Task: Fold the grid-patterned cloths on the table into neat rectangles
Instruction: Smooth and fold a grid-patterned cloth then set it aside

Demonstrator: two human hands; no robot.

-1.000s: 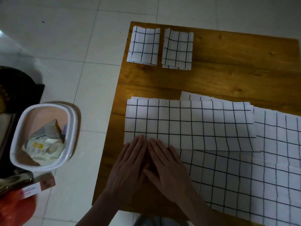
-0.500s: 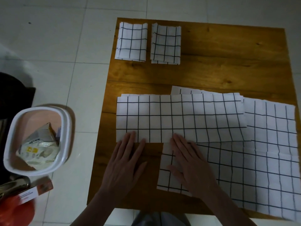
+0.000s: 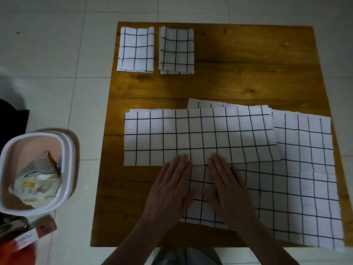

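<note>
**Smoothing the half-folded cloth before its next fold**

While both hands lie flat at the near middle of the table (image 3: 248, 73), the step in hand looks like pressing down the near edge of the long folded cloth (image 3: 200, 136). The left hand (image 3: 170, 190) is released, fingers straight and together, its fingertips (image 3: 181, 159) on that cloth's near edge and its palm partly over bare wood. The right hand (image 3: 227, 190) is equally released and flat, fingertips touching the same edge, palm resting on the unfolded cloth (image 3: 305, 188) that spreads across the near right of the table and runs under the folded one. Neither hand grasps anything

Beyond the hands, the long folded cloth lies as a wide band across the middle, its layers slightly offset at the far edge. At the far left corner sit two finished rectangles side by side, the left folded stack (image 3: 136, 49) and the right folded stack (image 3: 176, 50), just apart

Judging by those stacks, the band needs folding across its length next: that calls for taking one short end and carrying it over to meet the other, corners matched

On the floor to the left stands a white bin (image 3: 66, 150) holding wrappers
</note>
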